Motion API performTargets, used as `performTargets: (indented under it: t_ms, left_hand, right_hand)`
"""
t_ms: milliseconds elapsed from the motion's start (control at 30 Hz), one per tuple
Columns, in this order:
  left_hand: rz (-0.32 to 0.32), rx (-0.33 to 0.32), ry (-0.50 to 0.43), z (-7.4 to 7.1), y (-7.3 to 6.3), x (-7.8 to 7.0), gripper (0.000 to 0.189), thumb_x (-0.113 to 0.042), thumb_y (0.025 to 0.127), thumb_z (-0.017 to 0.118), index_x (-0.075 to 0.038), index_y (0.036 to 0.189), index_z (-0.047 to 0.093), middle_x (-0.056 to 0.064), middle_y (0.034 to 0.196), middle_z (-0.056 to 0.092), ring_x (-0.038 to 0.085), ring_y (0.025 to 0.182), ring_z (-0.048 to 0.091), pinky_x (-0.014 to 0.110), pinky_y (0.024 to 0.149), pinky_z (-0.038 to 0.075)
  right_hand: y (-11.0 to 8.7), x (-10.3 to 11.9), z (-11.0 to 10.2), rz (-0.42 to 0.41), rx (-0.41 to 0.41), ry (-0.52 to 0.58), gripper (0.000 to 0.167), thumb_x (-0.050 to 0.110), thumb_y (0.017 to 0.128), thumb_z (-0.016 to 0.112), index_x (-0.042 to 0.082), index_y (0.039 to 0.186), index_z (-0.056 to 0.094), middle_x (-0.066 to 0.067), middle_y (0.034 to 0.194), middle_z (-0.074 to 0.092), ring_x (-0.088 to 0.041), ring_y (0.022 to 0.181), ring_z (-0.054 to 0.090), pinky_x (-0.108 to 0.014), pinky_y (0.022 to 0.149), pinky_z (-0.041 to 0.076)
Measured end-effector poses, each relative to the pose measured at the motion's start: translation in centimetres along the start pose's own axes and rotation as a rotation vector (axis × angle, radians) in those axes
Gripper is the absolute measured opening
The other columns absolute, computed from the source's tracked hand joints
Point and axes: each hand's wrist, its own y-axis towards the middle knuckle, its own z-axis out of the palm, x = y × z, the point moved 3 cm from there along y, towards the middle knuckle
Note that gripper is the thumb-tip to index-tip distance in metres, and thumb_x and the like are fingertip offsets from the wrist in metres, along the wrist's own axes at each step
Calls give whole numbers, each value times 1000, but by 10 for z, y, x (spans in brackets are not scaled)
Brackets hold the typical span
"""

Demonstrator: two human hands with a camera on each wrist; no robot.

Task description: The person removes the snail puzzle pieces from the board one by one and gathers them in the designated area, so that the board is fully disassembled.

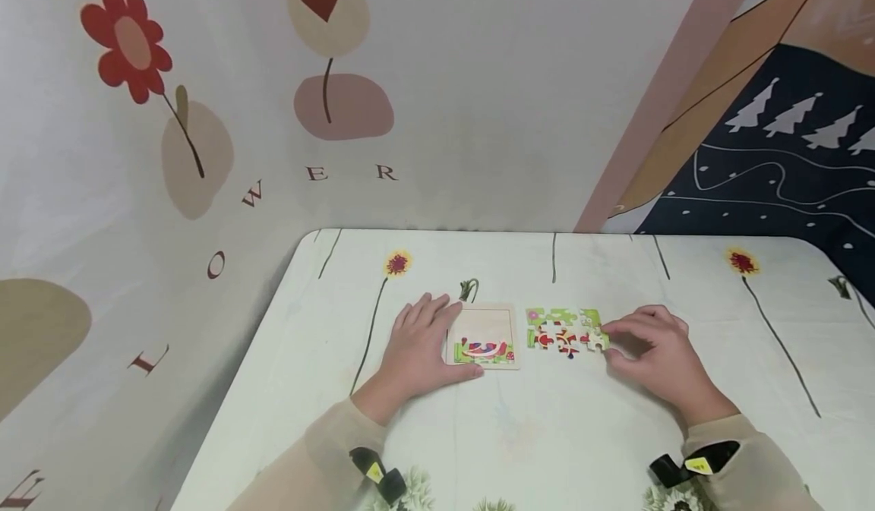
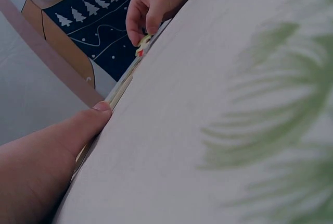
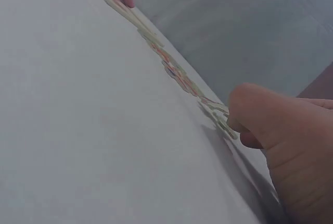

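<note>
Likely piece-picking: right grip pinches jigsaw piece; left grip spread over tray (bracing, presumably). Next: carry toward 9 o'clock.

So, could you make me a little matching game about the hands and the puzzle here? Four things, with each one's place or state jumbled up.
1. Left hand
2. Right hand
3. Wooden tray
4. Group of puzzle pieces

A. Lying between tray and right hand
B. Touching the tray
C. Pinching a single piece
D. Mostly bare, with a colourful strip along its near side

Pairs: 1-B, 2-C, 3-D, 4-A
</note>
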Motion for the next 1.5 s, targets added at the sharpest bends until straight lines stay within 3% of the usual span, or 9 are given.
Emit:
performTargets:
  t_ms: [233, 467, 700, 933, 1200, 1500]
  left_hand:
    - [6, -7, -6, -2, -1, -1, 111, -81, 79, 75, -17, 165, 43, 7, 171, 36, 36, 160, 22, 59, 127, 16]
    - [8, -5, -3, -3, -1, -1, 111, -80, 79, 75, -17, 165, 43, 7, 171, 36, 36, 160, 22, 59, 127, 16]
    - [13, -3, 7, -3, -1, -1, 111, -81, 79, 74, -17, 165, 43, 5, 171, 36, 35, 161, 22, 60, 127, 17]
    - [29, 9, 23, -2, -2, -1, 112, -83, 80, 70, -17, 166, 42, 2, 173, 35, 35, 161, 21, 62, 126, 17]
    - [101, 17, 57, 0, -2, 0, 110, -83, 82, 65, -19, 168, 38, 4, 174, 31, 40, 161, 18, 65, 124, 15]
    - [124, 20, 62, -2, -3, 1, 108, -61, 86, 68, -13, 172, 22, 1, 176, 27, 40, 161, 18, 65, 124, 15]
  right_hand:
    - [0, -2, -2, 0, 26, 8, 33, -2, 72, 86, 18, 99, 83, 4, 93, 76, -11, 105, 49, -62, 97, 26]
    - [0, -2, 0, 23, 46, 19, 34, -6, 78, 77, 16, 103, 84, 2, 98, 77, -9, 104, 49, -58, 96, 28]
    - [-1, 0, 2, 24, 27, 8, 31, -6, 81, 77, 14, 102, 84, 2, 101, 75, -5, 101, 53, -52, 94, 32]
    - [2, 6, 5, 15, -23, -33, 26, -4, 81, 81, 15, 99, 83, 2, 99, 76, -11, 101, 55, -52, 92, 32]
    - [10, 34, 20, -104, -65, -31, 19, 1, 80, 81, 15, 93, 82, 3, 94, 76, -18, 98, 56, -56, 93, 30]
    - [20, 86, 64, -254, -51, 14, 14, 11, 81, 79, 20, 92, 81, 10, 94, 75, -20, 97, 59, -55, 91, 31]
